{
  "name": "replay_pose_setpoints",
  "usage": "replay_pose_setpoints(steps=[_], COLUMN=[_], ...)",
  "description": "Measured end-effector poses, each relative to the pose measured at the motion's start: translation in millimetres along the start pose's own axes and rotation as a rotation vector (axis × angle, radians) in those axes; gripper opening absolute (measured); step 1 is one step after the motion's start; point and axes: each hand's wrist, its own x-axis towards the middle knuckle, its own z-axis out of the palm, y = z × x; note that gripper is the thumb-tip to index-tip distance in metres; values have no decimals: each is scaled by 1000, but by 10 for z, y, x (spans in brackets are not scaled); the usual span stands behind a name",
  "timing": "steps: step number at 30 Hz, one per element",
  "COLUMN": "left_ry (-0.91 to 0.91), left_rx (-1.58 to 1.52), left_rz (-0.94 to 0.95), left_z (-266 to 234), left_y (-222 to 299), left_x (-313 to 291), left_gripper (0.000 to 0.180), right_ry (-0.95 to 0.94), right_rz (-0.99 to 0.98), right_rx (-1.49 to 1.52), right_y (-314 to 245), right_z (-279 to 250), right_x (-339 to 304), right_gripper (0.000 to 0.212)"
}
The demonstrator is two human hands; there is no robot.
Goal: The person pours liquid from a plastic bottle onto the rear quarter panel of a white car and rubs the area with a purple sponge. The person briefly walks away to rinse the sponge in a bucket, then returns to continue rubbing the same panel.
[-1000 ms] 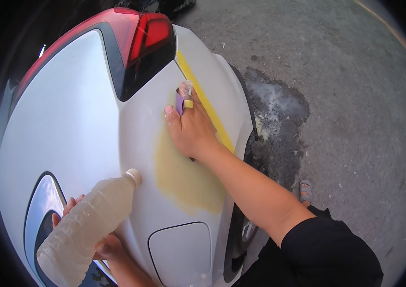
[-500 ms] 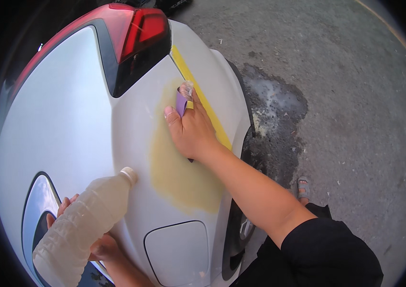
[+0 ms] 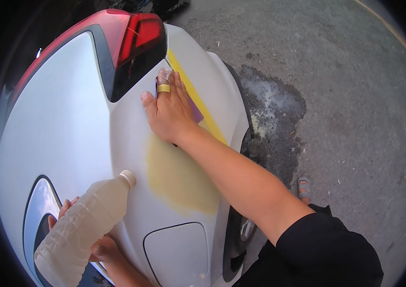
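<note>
My right hand (image 3: 172, 114) lies on the pale car panel (image 3: 133, 126) just below the tail light, pressing a purple sheet of sandpaper (image 3: 197, 114) against it. Clear plastic wrap and a band of yellow tape cover one fingertip. Part of the sheet sticks out on both sides of the fingers; the rest is hidden under the hand. Below the wrist spreads a yellowish sanded-looking patch (image 3: 176, 177). At lower left my left hand (image 3: 104, 249) grips a ribbed plastic bottle (image 3: 81, 227) of cloudy whitish look, tilted with its neck toward the patch.
Yellow masking tape (image 3: 198, 100) runs along the panel seam. Above sits the red tail light (image 3: 141, 36); below, the fuel flap (image 3: 176, 251). A wheel (image 3: 246, 229) is at the right side. Whitish wet ground (image 3: 274, 103) lies beyond, near a sandaled foot (image 3: 303, 186).
My right hand has slid up and left along the panel with the sandpaper, nearer the tail light, uncovering more of the patch. The left hand and bottle stay nearly where they were.
</note>
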Motion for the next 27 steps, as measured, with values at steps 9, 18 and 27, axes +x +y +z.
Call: replay_pose_setpoints(steps=[9, 18, 27], left_ry=[-87, -110, 19], left_rx=[64, 10, -149], left_rz=[13, -11, 49], left_z=[-161, -199, -81], left_y=[-63, -207, -205], left_x=[21, -52, -20], left_gripper=[111, 106, 108], right_ry=[-123, -172, -43], right_rz=[-85, -396, -376], right_rx=[14, 60, -29], right_y=[301, 183, 148], right_z=[-105, -157, -83], right_x=[-797, -1008, -454], right_gripper=[80, 78, 76])
